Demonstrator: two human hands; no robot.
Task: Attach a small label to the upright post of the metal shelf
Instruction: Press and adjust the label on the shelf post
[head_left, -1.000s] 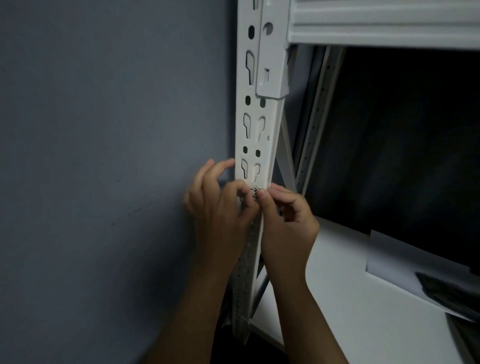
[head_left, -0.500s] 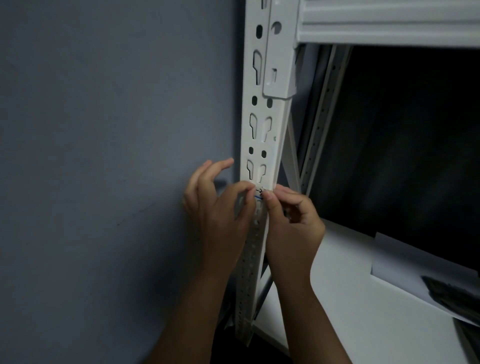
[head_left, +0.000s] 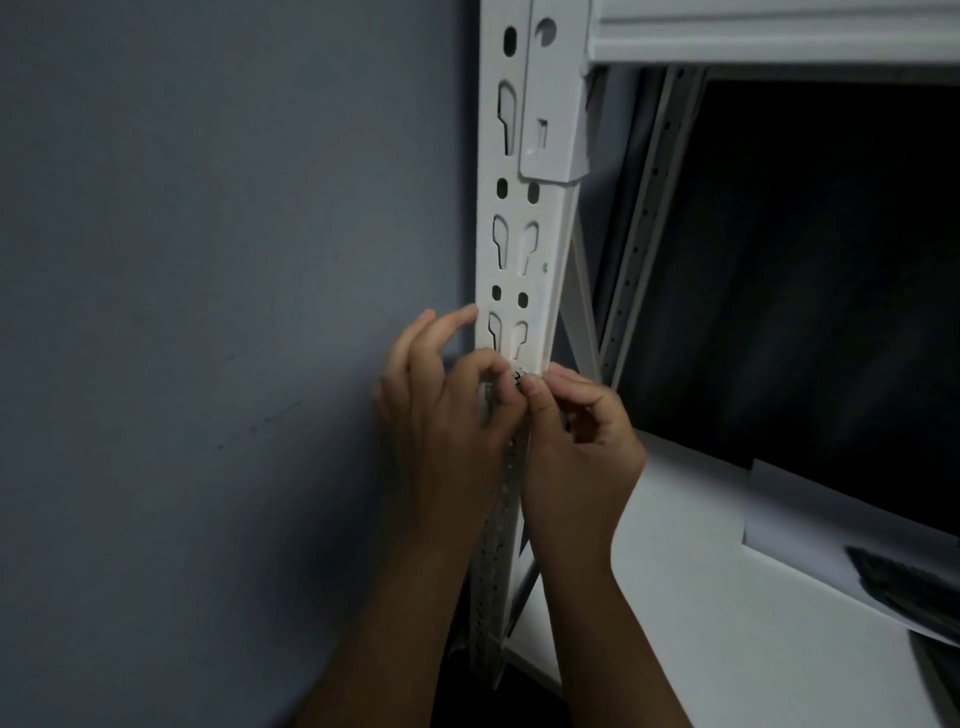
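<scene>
Paper label (head_left: 518, 378), light and limp, sits on the upright post (head_left: 524, 260), pinched at its edges between left hand (head_left: 457, 421) and right hand (head_left: 576, 441) fingers; press flat, avoiding slots.

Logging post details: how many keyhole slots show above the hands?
5 keyhole slots: one left of the bracket, a pair below, a pair just above the left hand. Others may be hidden.
</scene>
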